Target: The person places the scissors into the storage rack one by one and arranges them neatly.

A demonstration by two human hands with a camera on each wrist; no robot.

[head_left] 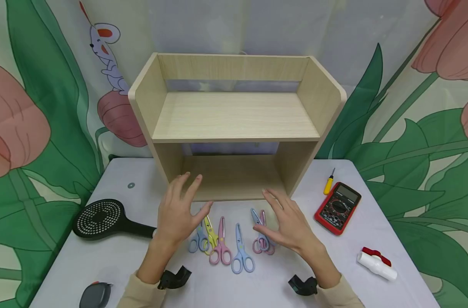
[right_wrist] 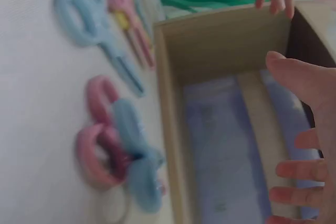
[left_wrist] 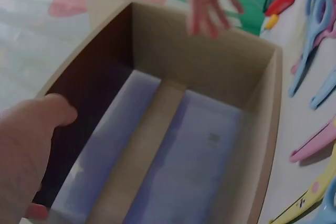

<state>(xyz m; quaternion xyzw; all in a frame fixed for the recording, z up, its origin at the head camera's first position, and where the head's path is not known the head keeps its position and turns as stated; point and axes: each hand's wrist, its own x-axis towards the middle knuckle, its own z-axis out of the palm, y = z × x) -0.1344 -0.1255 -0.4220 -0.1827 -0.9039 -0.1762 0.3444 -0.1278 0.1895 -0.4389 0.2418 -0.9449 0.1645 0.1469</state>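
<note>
My left hand (head_left: 178, 212) hovers with spread fingers before the lower compartment of a pale wooden shelf (head_left: 235, 116). On the other side, my right hand (head_left: 289, 221) is likewise held out with its fingers apart. Neither holds anything. Below and between them lie several scissors on the table: a blue pair (head_left: 239, 252), a pink pair (head_left: 220, 244), a yellow pair (head_left: 210, 233) and another blue pair (head_left: 198, 239) partly behind my left thumb. Near my right hand, a blue pair (head_left: 260, 231) overlaps a pink pair (head_left: 270, 249).
A black shower head (head_left: 101, 219) and a grey tape measure (head_left: 95, 295) lie at left, with a small washer (head_left: 131, 185) behind. At right are a yellow screwdriver (head_left: 328, 184), a red multimeter (head_left: 338, 208) and a white valve (head_left: 377, 265) with a red handle.
</note>
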